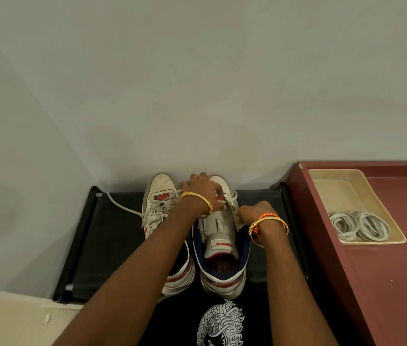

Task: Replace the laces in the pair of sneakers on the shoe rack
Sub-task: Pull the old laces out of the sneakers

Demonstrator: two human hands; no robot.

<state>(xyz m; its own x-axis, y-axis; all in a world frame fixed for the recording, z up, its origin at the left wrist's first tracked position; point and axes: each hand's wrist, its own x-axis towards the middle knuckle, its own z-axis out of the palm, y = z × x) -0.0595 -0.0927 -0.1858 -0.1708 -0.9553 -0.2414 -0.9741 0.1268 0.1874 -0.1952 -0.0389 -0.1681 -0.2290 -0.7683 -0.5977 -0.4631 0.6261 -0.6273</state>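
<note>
Head view is showing the right sneaker [222, 236] at 6 o'clock on the shoe rack [112, 236], mostly unlaced. Left hand [201, 189] and right hand [253, 213] are pinching its lace [232, 199] near the toe; drawing evenly should free it. New laces [359, 224] are waiting at 3 o'clock.

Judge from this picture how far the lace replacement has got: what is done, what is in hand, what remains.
Done: most of the right sneaker looks unlaced, its tongue bare; a loose lace lies on the rack. In hand: the left hand and right hand work at its toe-end eyelets. Left: the left sneaker remains laced, and the coiled laces sit untouched in the tray.
</note>
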